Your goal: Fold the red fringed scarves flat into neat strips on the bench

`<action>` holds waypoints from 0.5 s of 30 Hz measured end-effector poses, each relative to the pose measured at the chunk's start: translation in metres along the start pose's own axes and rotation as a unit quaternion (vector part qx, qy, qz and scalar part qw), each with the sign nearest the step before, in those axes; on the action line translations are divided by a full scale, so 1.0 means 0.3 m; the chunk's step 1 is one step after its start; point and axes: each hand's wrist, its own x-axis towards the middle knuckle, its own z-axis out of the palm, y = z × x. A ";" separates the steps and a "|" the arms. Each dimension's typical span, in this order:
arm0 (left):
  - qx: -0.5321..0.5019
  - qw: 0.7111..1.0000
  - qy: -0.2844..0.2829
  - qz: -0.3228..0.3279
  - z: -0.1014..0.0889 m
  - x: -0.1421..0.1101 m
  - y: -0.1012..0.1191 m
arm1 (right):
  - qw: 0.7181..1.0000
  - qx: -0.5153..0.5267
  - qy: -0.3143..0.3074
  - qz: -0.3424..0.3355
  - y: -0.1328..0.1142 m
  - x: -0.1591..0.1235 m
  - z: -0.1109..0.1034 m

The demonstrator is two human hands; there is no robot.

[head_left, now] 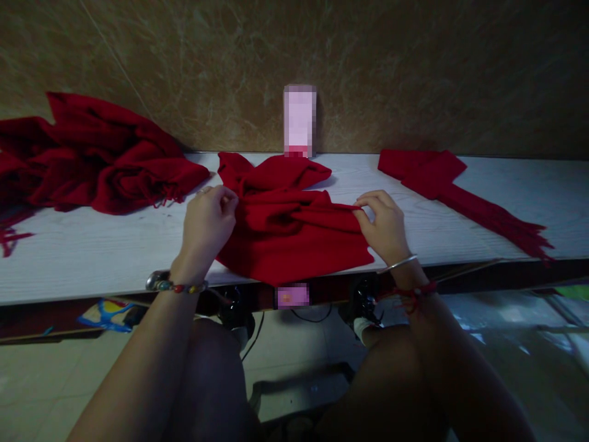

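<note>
A red scarf (294, 239) lies bunched and creased on the white wood-grain table, straight in front of me. My left hand (209, 218) pinches its left edge between thumb and fingers. Its upper right edge is gripped by my right hand (381, 224), so the cloth stretches between both hands. The scarf's lower part reaches the table's front edge and hangs slightly over it. Behind my hands, the far part of the cloth is folded loosely, with a corner sticking up.
A heap of red fringed scarves (115, 159) lies at the left. On the right rests a folded red scarf (437, 181) with a fringed end. A blurred pink-white object (300, 120) stands against the brown marbled wall (207, 73). The table (115, 252) is narrow; my legs are below it.
</note>
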 end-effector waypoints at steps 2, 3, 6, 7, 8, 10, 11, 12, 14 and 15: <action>0.006 1.000 0.012 -0.013 -0.016 0.000 -0.009 | 1.000 -0.011 0.010 0.006 0.012 0.001 -0.008; 0.010 1.000 0.020 -0.022 -0.025 0.000 -0.016 | 1.000 -0.018 0.015 0.010 0.020 0.002 -0.013; 0.027 0.995 0.059 -0.081 -0.055 0.007 -0.054 | 0.998 -0.051 0.039 0.026 0.053 0.008 -0.032; 0.035 0.991 0.077 -0.108 -0.064 0.010 -0.070 | 0.996 -0.062 0.049 0.034 0.066 0.009 -0.038; 0.043 0.986 0.092 -0.135 -0.073 0.012 -0.087 | 0.995 -0.072 0.059 0.042 0.078 0.011 -0.044; 0.062 0.978 0.096 -0.175 -0.084 0.012 -0.115 | 0.992 -0.084 0.071 0.057 0.099 0.011 -0.050; 0.076 0.977 0.075 -0.183 -0.086 0.010 -0.126 | 0.992 -0.086 0.071 0.061 0.108 0.008 -0.049; 0.093 0.978 0.036 -0.181 -0.085 0.006 -0.134 | 0.992 -0.086 0.065 0.062 0.114 0.005 -0.045; 0.128 0.976 -0.075 -0.161 -0.075 -0.004 -0.144 | 0.994 -0.083 0.032 0.059 0.124 -0.005 -0.033; 0.141 0.969 -0.134 -0.152 -0.067 -0.008 -0.146 | 0.995 -0.080 0.005 0.056 0.128 -0.011 -0.027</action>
